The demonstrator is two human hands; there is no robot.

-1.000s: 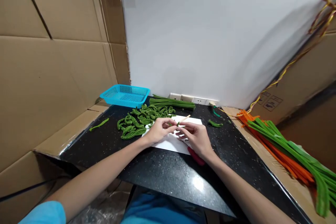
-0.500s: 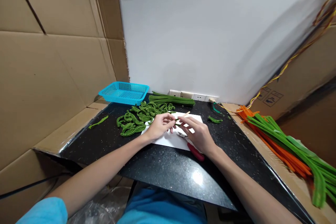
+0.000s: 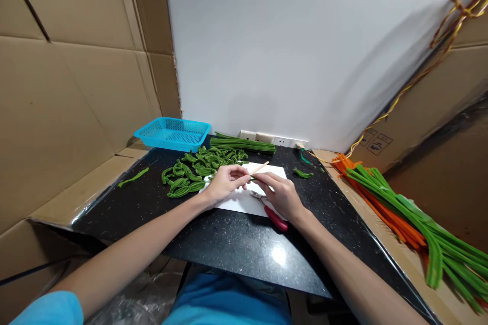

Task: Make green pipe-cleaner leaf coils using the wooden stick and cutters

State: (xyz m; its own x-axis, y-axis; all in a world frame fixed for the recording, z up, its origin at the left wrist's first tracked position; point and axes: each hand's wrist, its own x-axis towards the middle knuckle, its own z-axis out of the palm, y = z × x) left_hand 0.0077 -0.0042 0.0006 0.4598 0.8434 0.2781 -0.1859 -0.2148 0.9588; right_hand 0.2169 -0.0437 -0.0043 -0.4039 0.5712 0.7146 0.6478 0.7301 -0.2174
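My left hand (image 3: 227, 183) and my right hand (image 3: 280, 193) meet over a white sheet (image 3: 240, 203), fingertips pinched on a short green fuzzy stem (image 3: 252, 177) between them. Most of the stem is hidden by the fingers. Red-handled pliers (image 3: 275, 218) lie under my right hand, their metal jaws on the sheet. A thin wooden stick (image 3: 261, 167) rests on the sheet just beyond the fingertips. To the left of the sheet sits a pile of bent green fuzzy loops (image 3: 185, 177).
A blue basket (image 3: 173, 134) stands at the back left, beside a bundle of straight green stems (image 3: 244, 145). Single green pieces lie left and right. Orange stems (image 3: 396, 223) and long green stems (image 3: 415, 218) lie on cardboard at the right. Sockets and a twisted cable run along the wall.
The whole view has shifted slightly, moving things a little left. My fingertips have drawn closer together around the green stem, and more of the wooden stick shows.
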